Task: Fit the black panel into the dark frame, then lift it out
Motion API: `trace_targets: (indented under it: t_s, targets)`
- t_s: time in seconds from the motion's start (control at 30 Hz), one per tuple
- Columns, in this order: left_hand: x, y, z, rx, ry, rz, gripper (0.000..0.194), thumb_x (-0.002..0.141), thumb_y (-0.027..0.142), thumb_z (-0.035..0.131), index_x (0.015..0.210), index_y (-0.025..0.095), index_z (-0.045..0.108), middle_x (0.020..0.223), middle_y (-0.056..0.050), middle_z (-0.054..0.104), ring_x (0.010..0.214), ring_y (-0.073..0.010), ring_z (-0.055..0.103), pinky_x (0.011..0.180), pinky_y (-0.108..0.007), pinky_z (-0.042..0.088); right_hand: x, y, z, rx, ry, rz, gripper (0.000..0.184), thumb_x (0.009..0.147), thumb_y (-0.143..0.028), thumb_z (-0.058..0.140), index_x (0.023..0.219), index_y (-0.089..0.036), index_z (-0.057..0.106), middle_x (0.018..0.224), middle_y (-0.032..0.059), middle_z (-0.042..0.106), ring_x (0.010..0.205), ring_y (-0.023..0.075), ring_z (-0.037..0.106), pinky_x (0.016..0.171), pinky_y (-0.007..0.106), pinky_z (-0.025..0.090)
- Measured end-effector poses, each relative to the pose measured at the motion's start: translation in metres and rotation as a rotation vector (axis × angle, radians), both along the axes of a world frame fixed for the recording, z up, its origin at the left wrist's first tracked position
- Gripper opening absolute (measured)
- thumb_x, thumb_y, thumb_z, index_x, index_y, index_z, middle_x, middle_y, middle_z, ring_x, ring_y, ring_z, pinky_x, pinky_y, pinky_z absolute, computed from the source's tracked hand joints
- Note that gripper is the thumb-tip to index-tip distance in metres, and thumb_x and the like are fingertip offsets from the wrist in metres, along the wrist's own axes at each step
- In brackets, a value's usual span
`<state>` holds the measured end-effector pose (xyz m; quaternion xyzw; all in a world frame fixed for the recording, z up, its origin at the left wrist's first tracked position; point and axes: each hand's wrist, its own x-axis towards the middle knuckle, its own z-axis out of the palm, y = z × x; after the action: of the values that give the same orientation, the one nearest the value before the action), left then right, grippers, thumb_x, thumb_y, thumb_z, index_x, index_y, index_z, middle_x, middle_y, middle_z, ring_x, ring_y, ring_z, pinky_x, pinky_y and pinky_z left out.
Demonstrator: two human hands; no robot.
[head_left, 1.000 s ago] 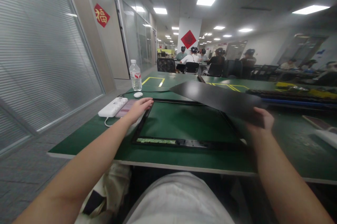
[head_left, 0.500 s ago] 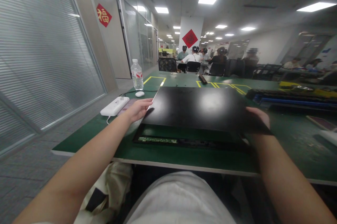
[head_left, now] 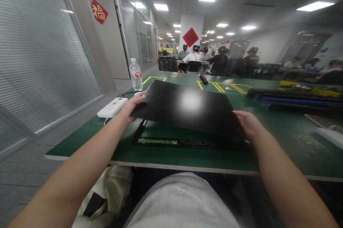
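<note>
A thin, glossy black panel [head_left: 174,105], which looks like a display panel, is held up over the table, tilted with its right side lower. My left hand [head_left: 134,105] grips its left edge, thumb on top. At the right edge my right hand [head_left: 248,124] is closed on it, with part of the fingers hidden. Beneath the panel a black frame [head_left: 138,132] lies on the green table, with a green circuit strip [head_left: 158,141] along its near side. The panel covers most of the frame's far side.
On the left are a white power bank [head_left: 112,107] with a cable and a water bottle [head_left: 135,74]. A dark strip-shaped object [head_left: 203,79] lies near yellow tape marks. Black and blue parts [head_left: 289,100] rest at right. Several people sit at tables farther back.
The panel has shifted left and tilted, its right side now lower. Both hands moved with it, still gripping its edges. The view has turned slightly.
</note>
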<state>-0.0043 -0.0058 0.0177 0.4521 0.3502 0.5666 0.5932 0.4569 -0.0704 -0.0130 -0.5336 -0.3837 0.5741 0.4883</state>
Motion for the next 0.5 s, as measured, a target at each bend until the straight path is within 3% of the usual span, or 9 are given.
trace_targets:
  t_s: [0.1, 0.17, 0.33, 0.5]
  targets:
    - [0.0014, -0.0008, 0.0032, 0.005, 0.0, 0.053, 0.044, 0.061, 0.016, 0.074, 0.106, 0.016, 0.074, 0.089, -0.005, 0.077, 0.071, -0.0218, 0.07, 0.061, -0.029, 0.056, 0.0016, 0.0017, 0.0016, -0.042, 0.078, -0.029, 0.018, 0.082, -0.026, 0.054, 0.089, -0.02, 0.069, 0.074, 0.0088, 0.075, 0.069, 0.0254, 0.072, 0.068, 0.038, 0.059]
    - [0.0011, -0.0007, 0.0047, -0.006, 0.006, 0.081, 0.044, 0.06, 0.015, 0.072, 0.104, 0.015, 0.074, 0.086, -0.004, 0.077, 0.067, -0.0204, 0.068, 0.058, -0.028, 0.054, 0.0036, 0.004, 0.0011, 0.024, 0.094, -0.064, 0.016, 0.081, -0.021, 0.054, 0.088, -0.02, 0.069, 0.078, 0.0089, 0.075, 0.07, 0.0223, 0.071, 0.067, 0.034, 0.059]
    - [-0.0009, 0.0012, 0.0038, -0.008, 0.004, 0.113, 0.049, 0.058, 0.012, 0.069, 0.106, 0.013, 0.072, 0.084, -0.004, 0.075, 0.07, -0.0211, 0.069, 0.058, -0.027, 0.052, 0.0067, 0.0067, -0.0013, 0.07, 0.045, -0.104, 0.026, 0.083, -0.021, 0.053, 0.104, -0.016, 0.066, 0.095, 0.0144, 0.074, 0.08, 0.0232, 0.071, 0.067, 0.033, 0.058]
    - [-0.0012, 0.0042, -0.0007, 0.014, 0.019, 0.122, 0.049, 0.053, 0.013, 0.068, 0.101, 0.014, 0.072, 0.079, -0.002, 0.073, 0.068, -0.0198, 0.066, 0.059, -0.027, 0.05, 0.0028, 0.003, 0.0045, 0.043, 0.053, -0.218, 0.036, 0.084, -0.025, 0.053, 0.119, -0.018, 0.058, 0.096, 0.0158, 0.074, 0.082, 0.0261, 0.072, 0.067, 0.037, 0.058]
